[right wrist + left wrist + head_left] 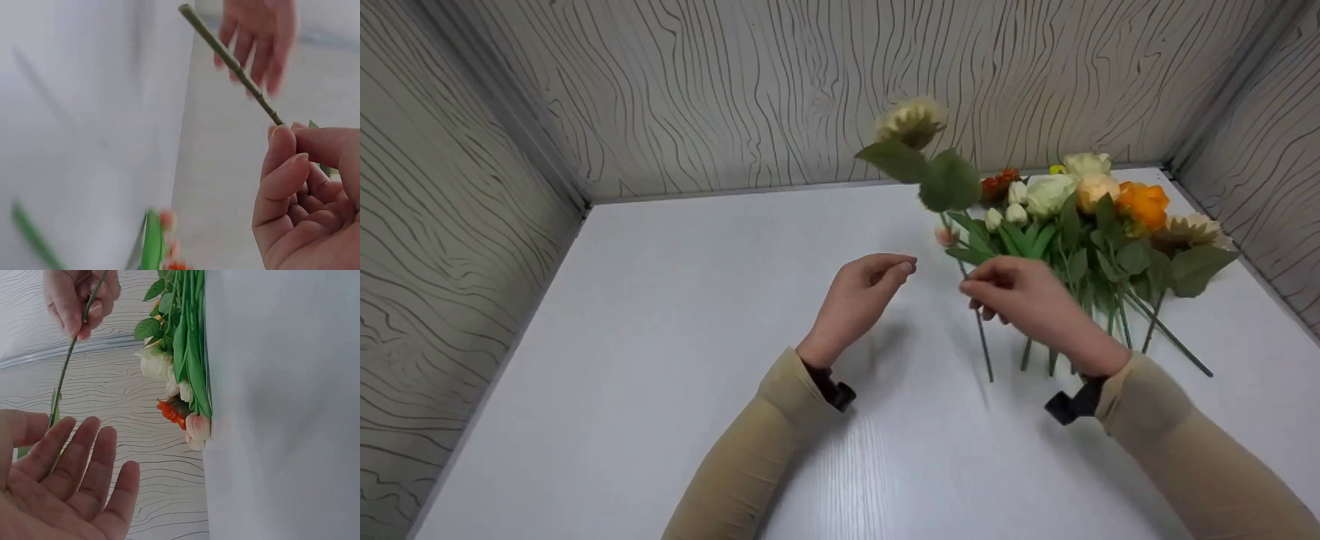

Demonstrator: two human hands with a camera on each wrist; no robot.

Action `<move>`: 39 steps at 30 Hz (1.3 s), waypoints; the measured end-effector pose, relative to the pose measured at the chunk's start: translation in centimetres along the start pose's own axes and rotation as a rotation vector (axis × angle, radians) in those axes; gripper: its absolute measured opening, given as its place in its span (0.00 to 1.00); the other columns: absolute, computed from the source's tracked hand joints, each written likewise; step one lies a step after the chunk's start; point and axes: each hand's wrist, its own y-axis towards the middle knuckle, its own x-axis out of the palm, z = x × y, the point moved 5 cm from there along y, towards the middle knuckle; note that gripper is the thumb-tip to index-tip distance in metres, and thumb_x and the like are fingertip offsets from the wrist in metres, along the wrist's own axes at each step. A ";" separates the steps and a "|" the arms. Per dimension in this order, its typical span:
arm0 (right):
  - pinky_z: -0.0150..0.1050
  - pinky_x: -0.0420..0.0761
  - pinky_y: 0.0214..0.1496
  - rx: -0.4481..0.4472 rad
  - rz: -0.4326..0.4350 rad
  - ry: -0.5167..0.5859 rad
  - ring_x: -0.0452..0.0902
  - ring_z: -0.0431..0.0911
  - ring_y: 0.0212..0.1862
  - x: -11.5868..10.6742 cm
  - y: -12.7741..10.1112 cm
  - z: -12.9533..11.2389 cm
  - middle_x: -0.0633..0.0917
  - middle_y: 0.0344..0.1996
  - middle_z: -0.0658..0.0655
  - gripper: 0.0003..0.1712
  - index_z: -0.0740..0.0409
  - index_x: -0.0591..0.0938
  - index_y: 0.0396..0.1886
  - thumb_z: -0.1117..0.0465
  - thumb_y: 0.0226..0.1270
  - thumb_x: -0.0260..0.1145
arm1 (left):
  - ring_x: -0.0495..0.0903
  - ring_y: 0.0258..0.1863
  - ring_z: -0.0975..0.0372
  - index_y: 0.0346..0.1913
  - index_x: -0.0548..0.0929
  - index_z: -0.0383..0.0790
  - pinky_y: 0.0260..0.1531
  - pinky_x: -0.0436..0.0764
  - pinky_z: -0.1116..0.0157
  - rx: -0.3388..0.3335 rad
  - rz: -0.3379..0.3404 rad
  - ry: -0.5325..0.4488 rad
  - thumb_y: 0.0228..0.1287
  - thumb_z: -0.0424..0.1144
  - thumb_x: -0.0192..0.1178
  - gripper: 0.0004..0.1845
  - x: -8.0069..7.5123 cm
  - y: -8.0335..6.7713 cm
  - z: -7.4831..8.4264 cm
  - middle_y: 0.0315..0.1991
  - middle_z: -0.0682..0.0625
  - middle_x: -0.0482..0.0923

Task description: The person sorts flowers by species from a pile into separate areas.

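The right hand (1024, 296) pinches a flower stem (979, 330) upright between thumb and fingers (284, 169). The left hand (859, 300) hovers beside it, fingers relaxed, holding nothing. A flower bunch (1095, 225) lies on the desk (697, 300) behind.

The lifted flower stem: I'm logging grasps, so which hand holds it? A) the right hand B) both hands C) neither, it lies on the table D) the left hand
A: the right hand pinches the stem, while the left hand is open beside it.
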 end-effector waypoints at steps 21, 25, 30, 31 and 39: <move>0.41 0.86 0.41 -0.034 -0.204 0.235 0.85 0.51 0.38 8.0 0.4 0.0 0.87 0.38 0.66 0.16 0.69 0.83 0.51 0.59 0.74 0.68 | 0.87 0.43 0.51 0.53 0.82 0.39 0.46 0.86 0.58 -0.070 0.148 -0.443 0.76 0.42 0.62 0.12 -1.9 0.5 -0.8 0.47 0.40 0.84; 0.42 0.87 0.42 -0.007 -0.229 0.268 0.86 0.52 0.39 8.4 0.5 0.2 0.86 0.40 0.69 0.17 0.70 0.83 0.51 0.59 0.73 0.69 | 0.87 0.45 0.48 0.53 0.83 0.38 0.46 0.87 0.57 -0.030 0.186 -0.486 0.75 0.41 0.63 0.12 -2.5 0.5 -0.9 0.48 0.36 0.83; 0.43 0.87 0.41 -0.012 -0.201 0.277 0.86 0.52 0.37 8.4 0.5 0.3 0.86 0.39 0.70 0.16 0.70 0.83 0.50 0.60 0.72 0.70 | 0.87 0.45 0.49 0.54 0.84 0.39 0.46 0.87 0.56 -0.044 0.186 -0.533 0.72 0.39 0.66 0.13 -2.0 0.6 -1.2 0.47 0.39 0.85; 0.44 0.87 0.42 -0.015 -0.196 0.274 0.85 0.52 0.37 8.4 0.5 0.3 0.86 0.39 0.70 0.16 0.70 0.83 0.50 0.60 0.72 0.70 | 0.87 0.45 0.50 0.54 0.84 0.38 0.46 0.87 0.56 -0.049 0.187 -0.541 0.71 0.38 0.67 0.13 -1.8 0.6 -1.2 0.47 0.39 0.85; 0.50 0.86 0.43 -0.007 -0.168 0.253 0.85 0.51 0.35 8.5 0.6 0.1 0.87 0.37 0.68 0.16 0.68 0.84 0.50 0.59 0.72 0.70 | 0.87 0.45 0.51 0.54 0.82 0.34 0.48 0.86 0.56 -0.093 0.188 -0.599 0.69 0.34 0.68 0.14 -1.4 0.5 -1.8 0.47 0.37 0.85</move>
